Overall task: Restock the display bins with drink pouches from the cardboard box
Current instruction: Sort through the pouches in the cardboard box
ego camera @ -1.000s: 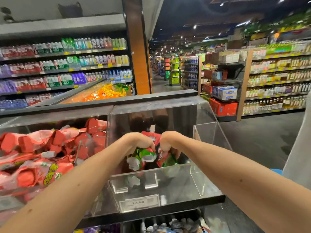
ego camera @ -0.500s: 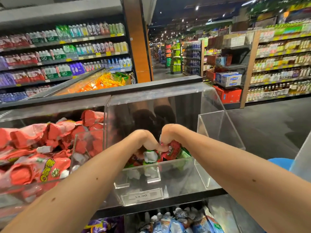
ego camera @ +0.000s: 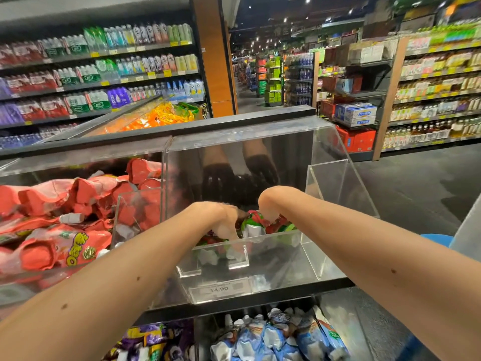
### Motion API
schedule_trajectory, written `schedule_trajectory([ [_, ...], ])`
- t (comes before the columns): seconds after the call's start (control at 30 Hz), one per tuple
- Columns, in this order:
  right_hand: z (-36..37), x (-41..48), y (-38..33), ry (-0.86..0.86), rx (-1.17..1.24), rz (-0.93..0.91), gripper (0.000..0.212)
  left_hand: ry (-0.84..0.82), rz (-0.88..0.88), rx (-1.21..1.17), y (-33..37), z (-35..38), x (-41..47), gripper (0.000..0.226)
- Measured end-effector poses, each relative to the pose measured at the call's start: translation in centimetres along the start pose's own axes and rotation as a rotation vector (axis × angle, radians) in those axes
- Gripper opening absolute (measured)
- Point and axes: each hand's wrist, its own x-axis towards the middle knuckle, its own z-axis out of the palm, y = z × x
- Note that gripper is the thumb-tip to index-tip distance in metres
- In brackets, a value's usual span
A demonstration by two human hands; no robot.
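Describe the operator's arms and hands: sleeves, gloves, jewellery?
Both bare: the left forearm and right forearm show no sleeve. No gloves on the left hand or right hand; no watch or band at either wrist. A few small moles dot both forearms.

I have one wide-angle view, worn on the head, facing forward and slightly down. It sits close over the bin (ego camera: 281, 259) at frame centre; the aisle (ego camera: 250, 100) recedes upper centre, with shelves (ego camera: 91, 74) upper left.

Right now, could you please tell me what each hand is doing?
Left hand: grips the drink pouches.
Right hand: grips drink pouches too.
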Motion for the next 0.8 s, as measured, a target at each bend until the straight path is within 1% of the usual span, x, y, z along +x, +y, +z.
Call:
schedule_trajectory([
  [0.07, 0.1, 0.0, 0.2, -0.001, -0.044, -0.024, 0.041, -0.101, -0.023, 0.064, 0.1, 0.2, 0.0, 0.096],
  [0.1, 0.1, -0.2, 0.1, -0.010, -0.064, -0.028, 0.040, -0.104, -0.012, 0.107, 0.2, 0.2, 0.0, 0.092],
  [0.13, 0.1, -0.4, 0.1, -0.017, -0.070, -0.031, 0.041, -0.069, 0.013, 0.143, 0.4, 0.3, -0.2, 0.088],
  [0.17, 0.1, -0.5, 0.1, -0.019, -0.070, -0.039, 0.043, 0.007, 0.060, 0.167, 0.5, 0.2, -0.4, 0.086],
  [0.2, 0.1, -0.6, 0.1, -0.017, -0.062, -0.045, 0.046, 0.088, 0.107, 0.144, 0.6, 0.1, -0.6, 0.085],
  [0.23, 0.1, -0.9, 0.1, -0.012, -0.054, -0.049, 0.049, 0.132, 0.144, 0.088, 0.7, 0.1, -0.6, 0.085],
  [0.27, 0.1, -0.9, 0.1, -0.007, -0.046, -0.051, 0.050, 0.130, 0.172, 0.050, 0.8, 0.1, -0.7, 0.087],
  [0.3, 0.1, -1.1, 0.2, -0.006, -0.045, -0.050, 0.050, 0.094, 0.185, 0.040, 0.9, 0.1, -0.7, 0.090],
  [0.37, -0.1, -1.6, 0.1, -0.011, -0.047, -0.043, 0.048, 0.013, 0.159, 0.101, 1.1, 0.3, -0.6, 0.091],
  [0.47, -0.4, -2.3, 0.1, -0.032, 0.017, -0.019, 0.044, -0.051, 0.107, 0.185, 1.7, 0.3, -0.3, 0.087],
  [0.53, -0.4, -2.5, -0.1, -0.061, 0.073, -0.009, 0.041, -0.082, 0.069, 0.196, 1.6, 0.4, 0.3, 0.085],
  [0.6, -0.2, -2.6, -0.3, -0.043, 0.112, -0.029, 0.040, -0.116, 0.036, 0.154, 1.4, 0.3, 0.7, 0.085],
  [0.67, 0.0, -3.0, -0.2, 0.006, 0.082, -0.050, 0.040, -0.145, 0.035, 0.062, 1.3, 0.1, 0.5, 0.088],
  [0.8, 0.2, -3.5, 0.2, 0.052, 0.028, -0.051, 0.044, -0.090, 0.102, 0.004, 1.1, -0.3, -0.6, 0.081],
])
